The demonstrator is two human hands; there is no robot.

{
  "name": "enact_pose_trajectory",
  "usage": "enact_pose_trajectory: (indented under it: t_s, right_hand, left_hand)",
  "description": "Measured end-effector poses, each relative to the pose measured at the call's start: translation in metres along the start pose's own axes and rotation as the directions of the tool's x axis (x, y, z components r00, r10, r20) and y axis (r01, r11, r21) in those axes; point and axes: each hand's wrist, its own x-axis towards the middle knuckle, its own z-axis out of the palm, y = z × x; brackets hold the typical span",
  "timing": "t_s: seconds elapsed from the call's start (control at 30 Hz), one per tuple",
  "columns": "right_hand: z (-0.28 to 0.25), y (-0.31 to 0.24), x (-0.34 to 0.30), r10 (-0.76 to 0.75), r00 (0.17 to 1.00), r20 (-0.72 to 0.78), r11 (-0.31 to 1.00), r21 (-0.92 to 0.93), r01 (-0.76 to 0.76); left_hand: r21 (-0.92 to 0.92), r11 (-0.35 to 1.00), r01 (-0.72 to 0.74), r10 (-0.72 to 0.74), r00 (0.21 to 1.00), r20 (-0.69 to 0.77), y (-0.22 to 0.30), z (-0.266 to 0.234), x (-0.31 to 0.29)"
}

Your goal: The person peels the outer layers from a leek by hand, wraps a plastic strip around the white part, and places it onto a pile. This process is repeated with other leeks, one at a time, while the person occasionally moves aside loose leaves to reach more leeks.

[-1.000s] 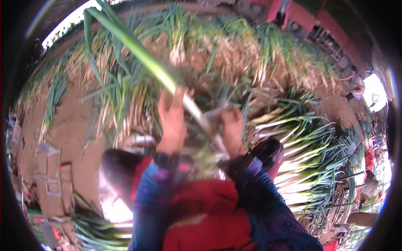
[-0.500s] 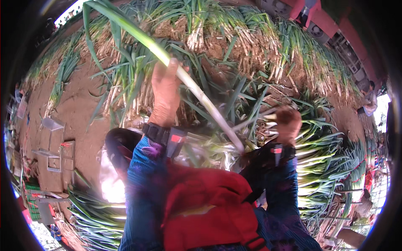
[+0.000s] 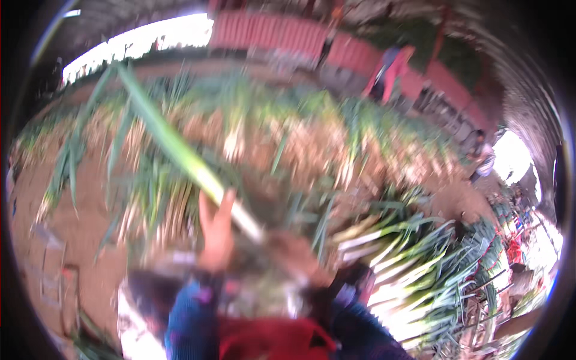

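While upright, L hand [image 3: 217, 235] w/ leek [image 3: 182, 157]

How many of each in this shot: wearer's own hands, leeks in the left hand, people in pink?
Own hands: 2, left hand and blurred right hand
Held leek: 1
Person in pink: 1
Total: 4

This looks like a large covered produce shed, with a bare earth floor [image 3: 90, 204] under a dim roof [image 3: 519, 66]. Bunches of leeks [image 3: 351, 141] spread in long rows across the ground, a heap of leeks [image 3: 408, 255] lies at the right, and a red, truck-like vehicle [image 3: 264, 31] stands behind.
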Motion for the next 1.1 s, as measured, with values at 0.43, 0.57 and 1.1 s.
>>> enact_pose_trajectory:
  t_s: [0.43, 0.57, 1.1]
  right_hand:
    - [0.033, -0.015, -0.018, 0.27, 0.952, 0.145, 0.928, 0.226, -0.297]
    - [0.039, -0.005, -0.017, 0.23, 0.957, 0.175, 0.88, 0.383, -0.281]
    - [0.038, -0.016, -0.039, 0.071, 0.98, -0.187, 0.969, 0.247, -0.023]
  left_hand:
    - [-0.015, 0.995, 0.1, -0.101, 0.987, -0.127, 0.0, 0.01, -0.026]
    - [0.051, 0.989, 0.138, -0.135, 0.989, -0.065, -0.019, -0.015, -0.012]
    - [0.724, -0.207, -0.658, 0.057, 0.731, 0.68, 0.016, -0.024, -0.024]
